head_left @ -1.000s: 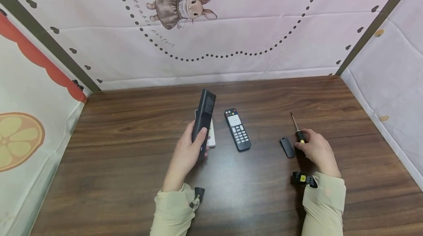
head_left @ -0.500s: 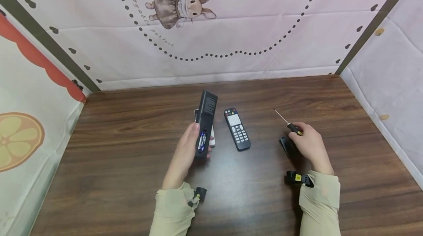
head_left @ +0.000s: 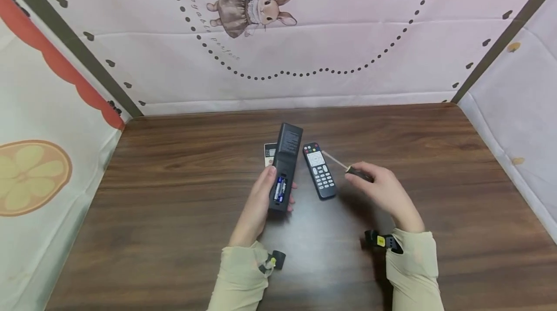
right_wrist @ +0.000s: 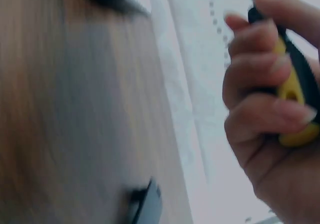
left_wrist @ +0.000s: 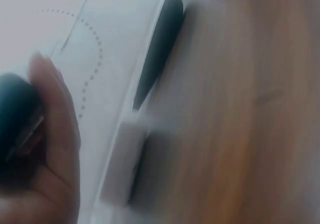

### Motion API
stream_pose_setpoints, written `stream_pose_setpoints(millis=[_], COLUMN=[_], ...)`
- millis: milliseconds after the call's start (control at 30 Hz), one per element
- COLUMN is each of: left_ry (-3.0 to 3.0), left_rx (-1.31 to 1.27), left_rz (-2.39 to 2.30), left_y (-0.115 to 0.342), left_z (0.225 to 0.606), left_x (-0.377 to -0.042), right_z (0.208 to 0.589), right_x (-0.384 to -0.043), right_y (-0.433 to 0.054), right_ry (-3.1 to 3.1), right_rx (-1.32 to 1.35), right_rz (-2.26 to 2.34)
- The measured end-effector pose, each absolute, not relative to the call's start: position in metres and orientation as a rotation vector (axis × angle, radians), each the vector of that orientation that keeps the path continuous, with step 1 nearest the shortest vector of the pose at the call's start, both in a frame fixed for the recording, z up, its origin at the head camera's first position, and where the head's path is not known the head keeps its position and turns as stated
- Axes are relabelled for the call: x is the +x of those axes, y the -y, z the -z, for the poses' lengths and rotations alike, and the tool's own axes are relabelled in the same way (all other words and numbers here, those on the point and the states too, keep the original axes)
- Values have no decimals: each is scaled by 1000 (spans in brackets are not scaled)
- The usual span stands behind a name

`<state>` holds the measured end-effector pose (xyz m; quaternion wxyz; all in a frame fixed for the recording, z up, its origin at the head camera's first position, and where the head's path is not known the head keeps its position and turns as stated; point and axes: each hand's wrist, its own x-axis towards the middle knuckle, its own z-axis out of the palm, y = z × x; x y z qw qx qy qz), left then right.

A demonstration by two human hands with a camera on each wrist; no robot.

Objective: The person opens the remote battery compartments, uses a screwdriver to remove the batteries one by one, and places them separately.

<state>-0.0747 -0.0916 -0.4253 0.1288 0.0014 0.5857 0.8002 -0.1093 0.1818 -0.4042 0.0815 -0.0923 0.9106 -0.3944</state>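
Note:
My left hand (head_left: 256,207) grips a black remote control (head_left: 289,149) with its back turned up. Two blue batteries (head_left: 280,189) show in its uncovered compartment. The left wrist view has this remote (left_wrist: 17,114) at its left edge, blurred. In my right hand (head_left: 387,195) is a screwdriver (head_left: 359,174), its thin shaft pointing left and away from me. The right wrist view shows the fingers curled round its black and yellow handle (right_wrist: 292,89). In the head view the tip overlaps the upper right edge of a second dark remote (head_left: 324,183) lying on the table, buttons up.
A white remote (head_left: 270,152) lies on the table, mostly hidden behind the held one. The wooden table (head_left: 174,195) meets a printed cloth wall (head_left: 330,93) at the back, with more cloth at both sides. The small black cover is out of sight in the head view.
The held remote was rolled so its open battery compartment faces up. My right hand lifted the screwdriver and carried it left, swinging the tip toward the remotes. The head view shifted slightly.

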Motion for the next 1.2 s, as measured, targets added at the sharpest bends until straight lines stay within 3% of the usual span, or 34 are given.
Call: stream_pose_setpoints(millis=[433, 1200], left_ry=[-1763, -1944], left_rx=[74, -126], left_rz=[-2369, -2274], left_y=[83, 83], left_z=[431, 425], left_x=[-74, -77], right_z=[388, 379], right_x=[-96, -93], right_y=[-152, -143], right_ry=[-2643, -2784], right_rx=[-588, -862], right_rz=[1034, 969])
